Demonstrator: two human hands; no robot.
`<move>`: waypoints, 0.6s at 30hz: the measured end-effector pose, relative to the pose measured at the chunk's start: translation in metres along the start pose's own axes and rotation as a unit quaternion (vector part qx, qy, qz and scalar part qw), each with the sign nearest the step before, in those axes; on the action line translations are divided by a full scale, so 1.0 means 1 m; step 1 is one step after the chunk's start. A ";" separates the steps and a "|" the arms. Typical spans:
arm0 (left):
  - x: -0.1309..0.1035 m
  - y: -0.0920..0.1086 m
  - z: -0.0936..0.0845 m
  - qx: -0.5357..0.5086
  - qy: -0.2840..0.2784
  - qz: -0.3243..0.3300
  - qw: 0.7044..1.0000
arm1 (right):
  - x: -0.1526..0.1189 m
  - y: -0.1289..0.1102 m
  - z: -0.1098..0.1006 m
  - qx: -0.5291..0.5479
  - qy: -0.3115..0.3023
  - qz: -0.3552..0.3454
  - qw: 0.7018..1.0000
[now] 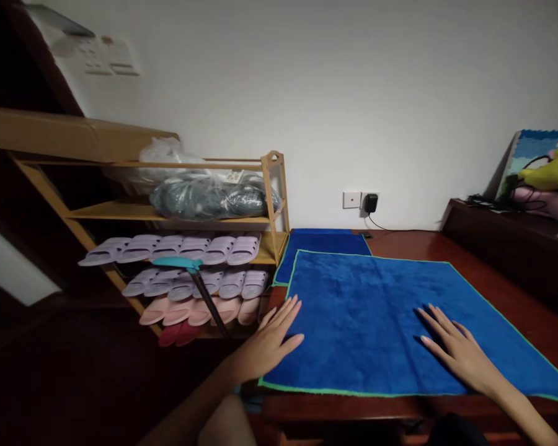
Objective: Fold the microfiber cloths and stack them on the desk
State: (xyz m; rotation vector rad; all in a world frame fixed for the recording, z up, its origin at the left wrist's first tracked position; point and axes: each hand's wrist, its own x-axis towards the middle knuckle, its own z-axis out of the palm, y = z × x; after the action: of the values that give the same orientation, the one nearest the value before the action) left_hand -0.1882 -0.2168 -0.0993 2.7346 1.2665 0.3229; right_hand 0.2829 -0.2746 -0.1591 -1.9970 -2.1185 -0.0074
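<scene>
A blue cloth (358, 322) with a bright green edge lies spread flat over a dark red-brown wooden table (411, 243). On its left edge rests my left hand (274, 341), fingers extended and spread. My right hand (456, 347) lies palm down on the right part of the cloth, its fingers apart and holding nothing. Behind, partly covered by the front cloth, is a second blue cloth (323, 240) with the same green edging.
Left of the table stands a wooden shoe rack (273, 204) with several lilac slippers (242, 248), pink slippers (204, 311) and a plastic-wrapped bundle (209, 195). A turquoise-topped handle (177, 263) leans before it. A black plug adapter (371, 202) sits in the wall; a raised ledge (506, 254) bounds the right.
</scene>
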 end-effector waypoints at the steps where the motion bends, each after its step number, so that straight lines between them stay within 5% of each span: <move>1: 0.005 0.008 0.005 0.011 0.007 0.009 1.000 | -0.002 -0.001 0.001 -0.009 0.001 0.001 1.000; 6: 0.012 0.017 0.019 0.037 -0.011 0.031 0.999 | -0.002 -0.002 0.001 -0.028 0.001 -0.008 1.000; 18: 0.010 0.015 0.016 0.049 -0.004 0.021 0.999 | -0.009 0.003 -0.009 0.015 -0.052 0.011 0.998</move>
State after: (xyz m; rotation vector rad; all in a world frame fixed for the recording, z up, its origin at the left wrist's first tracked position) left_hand -0.1670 -0.2196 -0.1102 2.8442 1.2574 0.2593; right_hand 0.2877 -0.2845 -0.1527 -2.0443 -2.1454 0.1349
